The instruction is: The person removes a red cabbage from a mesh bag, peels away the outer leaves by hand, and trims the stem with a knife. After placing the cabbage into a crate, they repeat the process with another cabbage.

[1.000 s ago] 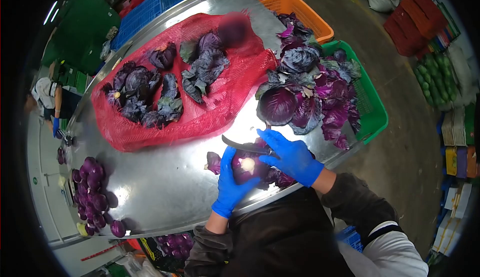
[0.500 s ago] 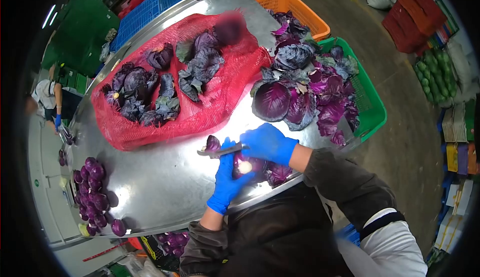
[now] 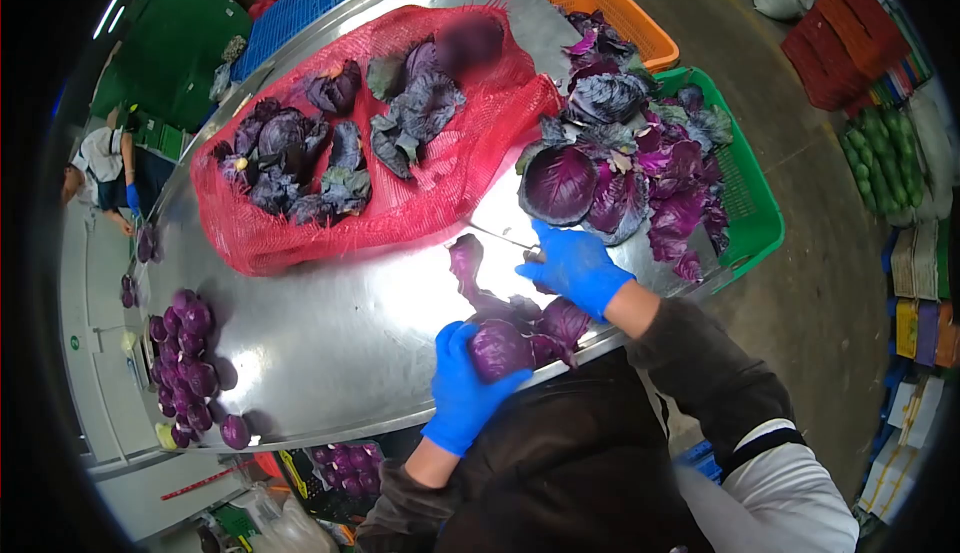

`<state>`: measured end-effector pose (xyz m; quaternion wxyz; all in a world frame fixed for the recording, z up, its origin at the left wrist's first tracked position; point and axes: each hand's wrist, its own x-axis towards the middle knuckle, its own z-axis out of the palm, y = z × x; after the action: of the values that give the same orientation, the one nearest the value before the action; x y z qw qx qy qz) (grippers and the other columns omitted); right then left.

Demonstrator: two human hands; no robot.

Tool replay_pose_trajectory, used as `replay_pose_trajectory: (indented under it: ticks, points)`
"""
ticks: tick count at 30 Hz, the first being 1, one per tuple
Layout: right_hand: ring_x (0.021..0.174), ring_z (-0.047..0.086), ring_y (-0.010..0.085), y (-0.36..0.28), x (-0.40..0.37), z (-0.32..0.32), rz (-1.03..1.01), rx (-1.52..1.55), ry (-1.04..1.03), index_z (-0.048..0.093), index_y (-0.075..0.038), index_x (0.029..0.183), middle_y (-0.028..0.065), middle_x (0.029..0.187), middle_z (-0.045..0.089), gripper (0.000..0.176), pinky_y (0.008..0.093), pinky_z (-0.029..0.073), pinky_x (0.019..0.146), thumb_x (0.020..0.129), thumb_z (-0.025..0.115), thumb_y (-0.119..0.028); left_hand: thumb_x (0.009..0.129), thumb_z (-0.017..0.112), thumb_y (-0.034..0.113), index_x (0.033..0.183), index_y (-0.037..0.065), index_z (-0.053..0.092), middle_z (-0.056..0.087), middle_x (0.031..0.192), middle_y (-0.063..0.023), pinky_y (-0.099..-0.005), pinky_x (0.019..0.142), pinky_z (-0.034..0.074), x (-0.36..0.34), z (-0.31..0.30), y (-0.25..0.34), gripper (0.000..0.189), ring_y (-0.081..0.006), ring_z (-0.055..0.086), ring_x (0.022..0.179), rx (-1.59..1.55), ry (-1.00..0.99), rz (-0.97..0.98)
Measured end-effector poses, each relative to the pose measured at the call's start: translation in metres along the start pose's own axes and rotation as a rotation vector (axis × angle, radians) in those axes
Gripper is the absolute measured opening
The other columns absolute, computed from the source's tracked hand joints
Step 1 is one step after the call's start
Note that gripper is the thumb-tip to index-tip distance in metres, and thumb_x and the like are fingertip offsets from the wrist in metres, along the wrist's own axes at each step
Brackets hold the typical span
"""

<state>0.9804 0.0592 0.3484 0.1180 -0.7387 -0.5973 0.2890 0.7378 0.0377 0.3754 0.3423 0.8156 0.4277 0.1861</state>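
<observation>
My left hand [image 3: 466, 388], in a blue glove, is wrapped round the side of a red cabbage [image 3: 500, 350] near the table's front edge. Gloved in blue too, my right hand [image 3: 577, 271] is closed on a knife [image 3: 500, 237], whose thin blade points left, away from the cabbage. Its handle is hidden in my fingers. Loose purple cabbage leaves [image 3: 566, 323] lie right of the cabbage, and a curled leaf piece [image 3: 466, 261] lies beyond it. Large outer leaves [image 3: 560, 185] are heaped past my right hand.
On the metal table [image 3: 330, 353], a red mesh bag [image 3: 420, 223] has dark untrimmed cabbages on it. Several trimmed cabbages [image 3: 190, 363] are piled at left. A green crate [image 3: 757, 213] and an orange crate [image 3: 610, 8] stand at right. Another person [image 3: 105, 158] works at far left.
My right hand has moved right and up with the knife, off the cabbage. My left hand has shifted down and right, now around the cabbage. The cabbage's white cut end no longer shows.
</observation>
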Motion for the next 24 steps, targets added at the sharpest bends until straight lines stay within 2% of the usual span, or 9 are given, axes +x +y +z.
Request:
replay_pose_trajectory:
  ticks: [1,6,9,11,13,15,18,20,24]
  points:
    - [0.079,0.066,0.0308,0.006,-0.007,0.025,-0.252,0.11,0.202,0.059,-0.008,0.113,0.0151,0.082,0.067,0.062,0.0412,0.051,0.068,0.077,0.061,-0.058,0.062,0.085,0.037,0.124,0.005,0.042,0.045,0.121,-0.0192,-0.0439,0.094,0.044,0.003,0.005,0.001,0.081,-0.0366,0.049,0.114,-0.002,0.002,-0.005]
    - [0.078,0.064,0.0343,-0.006,-0.044,0.016,-0.289,0.012,-0.266,0.067,-0.009,0.095,0.0149,0.08,0.066,0.049,0.043,0.051,0.069,0.077,0.061,-0.054,0.065,0.084,0.029,0.13,0.003,0.039,0.042,0.126,-0.0171,-0.0394,0.101,0.04,0.009,0.014,-0.015,0.083,-0.0332,0.047,0.117,-0.141,-0.038,-0.083]
    - [0.079,0.064,0.034,0.032,-0.032,0.009,-0.092,0.028,0.02,0.067,-0.007,0.085,0.0147,0.082,0.066,0.027,0.0445,0.052,0.071,0.077,0.062,-0.032,0.065,0.084,0.027,0.133,0.003,0.037,0.042,0.129,-0.0169,-0.0387,0.104,0.038,0.002,0.005,-0.027,0.086,-0.0317,0.045,0.12,-0.2,-0.057,-0.064]
    - [0.078,0.064,0.0346,0.057,-0.018,0.012,0.014,-0.14,-0.04,0.066,-0.008,0.088,0.0146,0.082,0.066,0.032,0.0451,0.051,0.069,0.079,0.062,-0.038,0.064,0.084,0.024,0.136,0.004,0.036,0.042,0.132,-0.0154,-0.0379,0.106,0.036,0.001,0.007,-0.042,0.089,-0.029,0.044,0.123,-0.38,-0.105,-0.077]
    - [0.077,0.065,0.0341,0.058,-0.018,0.014,0.179,-0.153,0.225,0.066,-0.009,0.091,0.0141,0.084,0.066,0.033,0.0447,0.052,0.068,0.08,0.064,-0.04,0.063,0.084,0.022,0.138,0.004,0.035,0.041,0.135,-0.0134,-0.0374,0.108,0.035,0.0,0.005,-0.048,0.092,-0.0263,0.043,0.125,-0.452,-0.124,-0.137]
    - [0.079,0.065,0.0325,0.031,-0.023,0.012,0.111,-0.14,0.291,0.066,-0.01,0.097,0.0135,0.088,0.066,0.034,0.0418,0.052,0.069,0.079,0.067,-0.038,0.062,0.084,0.021,0.139,0.003,0.034,0.043,0.133,-0.0129,-0.0368,0.107,0.035,0.008,0.001,-0.051,0.094,-0.0252,0.043,0.125,-0.576,-0.184,-0.142]
    - [0.08,0.065,0.0309,0.002,-0.031,0.033,-0.287,-0.055,0.312,0.067,-0.01,0.103,0.012,0.089,0.066,0.037,0.0393,0.052,0.071,0.079,0.069,-0.039,0.064,0.084,0.022,0.143,0.004,0.028,0.043,0.134,-0.014,-0.0366,0.105,0.037,0.013,0.003,-0.051,0.099,-0.0242,0.044,0.125,-0.586,-0.186,-0.177]
    - [0.082,0.064,0.031,-0.013,-0.032,0.036,-0.357,0.179,-0.081,0.066,-0.01,0.107,0.0115,0.088,0.066,0.044,0.0397,0.051,0.073,0.079,0.067,-0.044,0.064,0.084,0.023,0.144,0.005,0.026,0.043,0.134,-0.0146,-0.0368,0.105,0.037,0.014,0.002,-0.053,0.101,-0.0242,0.044,0.125,-0.61,-0.158,-0.218]
    - [0.082,0.063,0.0317,-0.012,-0.016,0.027,-0.373,0.216,-0.189,0.066,-0.008,0.103,0.0122,0.087,0.065,0.039,0.0408,0.051,0.074,0.081,0.064,-0.04,0.064,0.085,0.025,0.147,0.005,0.02,0.04,0.138,-0.0159,-0.0375,0.105,0.037,0.021,0.0,-0.053,0.108,-0.0253,0.043,0.126,-0.68,-0.201,-0.268]
